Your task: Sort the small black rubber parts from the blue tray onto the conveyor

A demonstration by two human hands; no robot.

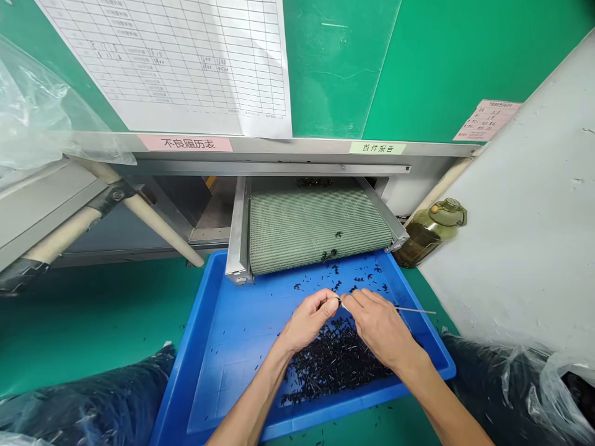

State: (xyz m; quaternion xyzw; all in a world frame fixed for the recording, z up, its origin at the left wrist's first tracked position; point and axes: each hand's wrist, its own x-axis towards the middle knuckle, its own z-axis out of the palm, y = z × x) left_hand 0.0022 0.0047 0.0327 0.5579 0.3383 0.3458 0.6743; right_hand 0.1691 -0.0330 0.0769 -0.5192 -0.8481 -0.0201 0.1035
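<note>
My left hand [310,319] and my right hand [379,325] meet over a blue plastic tray [232,347], fingertips pinched together. The right hand grips a thin metal rod [413,310] that sticks out to the right. The left hand pinches a tiny black part at the rod's near end. Below the hands lies a heap of small black parts [332,365] in the tray. More loose black parts [344,275] are scattered at the tray's far side, under the end of a green mesh conveyor belt [316,226].
An olive green bottle [430,230] stands right of the conveyor. Clear plastic bags of dark parts lie at the lower left [88,406] and lower right [520,384]. A printed table sheet [181,62] hangs above. A white panel [525,210] leans at right.
</note>
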